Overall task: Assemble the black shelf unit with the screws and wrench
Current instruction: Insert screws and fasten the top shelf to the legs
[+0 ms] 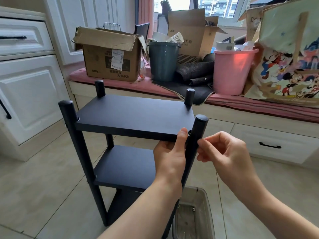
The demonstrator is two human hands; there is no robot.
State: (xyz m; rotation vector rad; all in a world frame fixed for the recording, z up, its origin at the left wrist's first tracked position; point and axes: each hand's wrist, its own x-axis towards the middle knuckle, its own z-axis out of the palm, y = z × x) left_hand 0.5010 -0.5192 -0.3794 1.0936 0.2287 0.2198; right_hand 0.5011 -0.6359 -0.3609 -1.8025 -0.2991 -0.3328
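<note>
While both hands work at its near right corner, the black shelf unit of flat matte boards and round posts point(133, 114) stands upright on the pale tiled floor point(43, 169), straight ahead of the person. Its top board lies level with the hands, a second board sits below the left hand, and a third, lower one shows beside the left forearm. Beyond the hands, a window bench with a pink cushion point(120, 84) carries an open brown cardboard box point(110, 61) up and to the left of the left hand, a dark teal plastic bucket point(163, 61) above it, and a pink plastic bucket point(232, 71) above the right hand; a large cartoon-printed bag point(286, 57) stands further right. A clear plastic tray point(193, 216) rests on the floor between the two forearms, with small screws point(193, 209) in it. The left hand point(170, 157) grips the front edge of the top board, thumb on top and fingers underneath. The right hand point(224, 152) has its fingertips pinched against the near right post point(196, 135), just below the board; whether they hold anything small I cannot tell.
</note>
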